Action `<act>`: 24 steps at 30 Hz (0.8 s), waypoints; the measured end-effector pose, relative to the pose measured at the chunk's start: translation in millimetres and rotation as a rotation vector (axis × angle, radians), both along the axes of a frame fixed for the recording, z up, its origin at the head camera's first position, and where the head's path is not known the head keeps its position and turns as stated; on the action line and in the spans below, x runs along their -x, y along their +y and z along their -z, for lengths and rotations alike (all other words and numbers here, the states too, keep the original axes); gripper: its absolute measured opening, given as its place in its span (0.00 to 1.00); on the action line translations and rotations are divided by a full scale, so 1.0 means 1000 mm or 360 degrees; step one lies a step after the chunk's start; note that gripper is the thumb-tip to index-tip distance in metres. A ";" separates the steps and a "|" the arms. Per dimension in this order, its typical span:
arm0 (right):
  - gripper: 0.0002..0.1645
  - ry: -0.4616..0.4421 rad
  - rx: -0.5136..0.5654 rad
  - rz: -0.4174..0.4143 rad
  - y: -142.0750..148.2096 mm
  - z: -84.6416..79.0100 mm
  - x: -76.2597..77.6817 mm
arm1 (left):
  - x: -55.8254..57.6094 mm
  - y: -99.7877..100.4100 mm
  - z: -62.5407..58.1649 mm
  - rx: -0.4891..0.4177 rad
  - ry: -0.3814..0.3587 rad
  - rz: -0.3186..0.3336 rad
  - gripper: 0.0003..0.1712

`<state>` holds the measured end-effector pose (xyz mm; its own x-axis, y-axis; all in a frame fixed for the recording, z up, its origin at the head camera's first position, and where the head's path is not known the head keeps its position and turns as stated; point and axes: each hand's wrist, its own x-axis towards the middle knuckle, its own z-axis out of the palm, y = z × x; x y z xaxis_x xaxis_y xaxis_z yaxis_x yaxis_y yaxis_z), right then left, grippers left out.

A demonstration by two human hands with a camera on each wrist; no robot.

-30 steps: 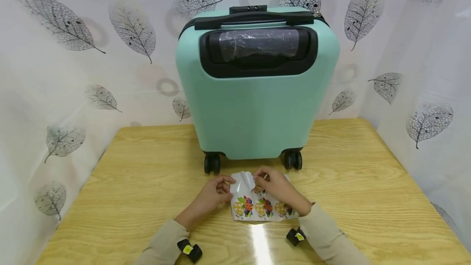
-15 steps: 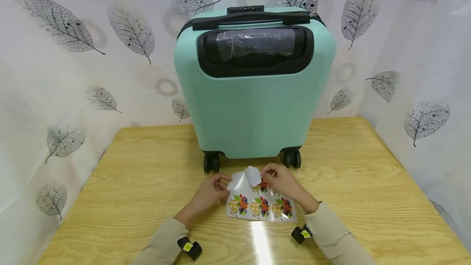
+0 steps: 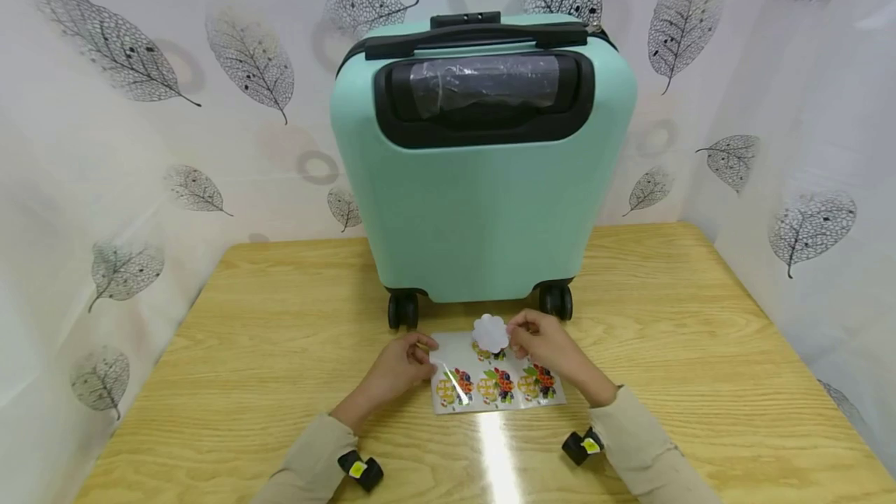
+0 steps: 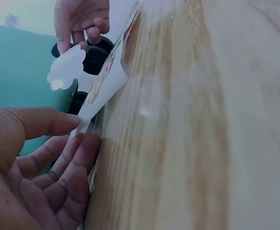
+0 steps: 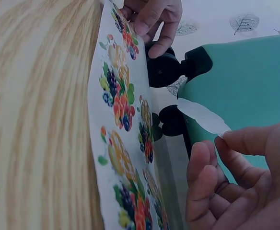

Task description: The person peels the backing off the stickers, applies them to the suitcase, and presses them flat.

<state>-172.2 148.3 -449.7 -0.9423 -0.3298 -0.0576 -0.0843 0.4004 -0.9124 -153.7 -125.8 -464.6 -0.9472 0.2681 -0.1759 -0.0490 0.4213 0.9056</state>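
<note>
Between thumb and forefinger my right hand [image 3: 549, 342] pinches the edge of a scalloped sticker [image 3: 491, 333], its white back facing me. In the right wrist view the sticker [image 5: 203, 116] stands off the sheet, seen nearly edge-on. Below it lies the sticker sheet [image 3: 455, 346], glossy white with colourful fruit prints; its upper left part is bare. My left hand [image 3: 400, 368] pinches the sheet's left edge, thumb on top and fingers underneath. In the left wrist view the sheet [image 4: 109, 88] bows up slightly from the table.
A mint-green suitcase [image 3: 483, 216] with black wheels stands upright right behind the sheet. The wooden table [image 3: 280, 294] extends to both sides. A leaf-patterned curtain [image 3: 266, 138] hangs behind and at the sides.
My right hand has moved slightly right, and the sticker has gone from half folded over the sheet to raised off it, white back showing. My left hand keeps hold of the sheet.
</note>
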 end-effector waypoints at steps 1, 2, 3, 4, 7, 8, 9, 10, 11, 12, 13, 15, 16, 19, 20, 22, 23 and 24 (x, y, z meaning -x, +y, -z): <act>0.11 0.0004 0.0001 0.0000 0.001 0.000 0.000 | 0.000 0.000 0.000 0.0029 0.0021 0.0000 0.16; 0.11 0.0012 0.0005 -0.0008 0.002 0.000 0.000 | 0.001 -0.001 0.000 0.0057 0.0045 0.0002 0.15; 0.11 0.0014 0.0007 -0.0006 0.003 -0.001 0.000 | 0.001 -0.002 -0.001 0.0087 0.0066 0.0007 0.15; 0.11 0.0020 0.0007 -0.0011 0.004 -0.001 0.001 | 0.001 -0.002 -0.002 0.0122 0.0093 0.0016 0.15; 0.12 -0.0010 0.0019 -0.0006 0.005 -0.002 0.000 | 0.000 -0.005 -0.006 0.0225 0.0135 0.0058 0.15; 0.12 -0.0019 0.0023 -0.0008 0.006 -0.002 0.000 | -0.001 -0.006 -0.008 0.0272 0.0148 0.0077 0.15; 0.13 -0.0028 0.0026 -0.0008 0.006 -0.002 0.000 | -0.001 -0.007 -0.010 0.0327 0.0160 0.0092 0.15; 0.13 -0.0033 0.0030 -0.0013 0.006 -0.002 0.000 | -0.002 -0.009 -0.011 0.0376 0.0169 0.0095 0.15; 0.13 -0.0043 0.0032 -0.0007 0.006 -0.003 -0.001 | -0.002 -0.009 -0.013 0.0419 0.0175 0.0093 0.15; 0.13 -0.0048 0.0040 -0.0006 0.006 -0.003 -0.001 | -0.003 -0.010 -0.014 0.0454 0.0185 0.0087 0.16; 0.13 -0.0055 0.0044 -0.0004 0.006 -0.003 -0.001 | -0.004 -0.010 -0.015 0.0474 0.0196 0.0077 0.16; 0.13 -0.0067 0.0061 -0.0001 0.005 -0.003 -0.001 | -0.005 -0.009 -0.018 0.0480 0.0229 0.0055 0.16; 0.13 -0.0074 0.0070 0.0006 0.005 -0.004 -0.002 | -0.006 -0.008 -0.020 0.0450 0.0241 0.0041 0.16; 0.14 -0.0075 0.0118 0.0005 0.004 -0.007 -0.002 | -0.007 -0.002 -0.025 0.0349 0.0296 0.0031 0.15; 0.15 -0.0073 0.0135 0.0003 0.003 -0.008 -0.003 | -0.008 0.000 -0.027 0.0318 0.0318 0.0034 0.14; 0.16 -0.0074 0.0164 0.0002 0.003 -0.012 -0.004 | -0.008 0.005 -0.031 0.0259 0.0347 0.0048 0.15; 0.16 -0.0079 0.0176 0.0000 0.002 -0.013 -0.004 | -0.008 0.008 -0.032 0.0246 0.0363 0.0060 0.15; 0.17 -0.0085 0.0179 -0.0004 0.001 -0.015 -0.005 | -0.008 0.010 -0.033 0.0234 0.0376 0.0074 0.16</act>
<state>-167.7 149.6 -435.0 -0.9381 -0.3391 -0.0706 -0.0350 0.2954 -0.9547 -145.5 -115.9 -431.3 -0.9539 0.3000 0.0081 0.1786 0.5459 0.8186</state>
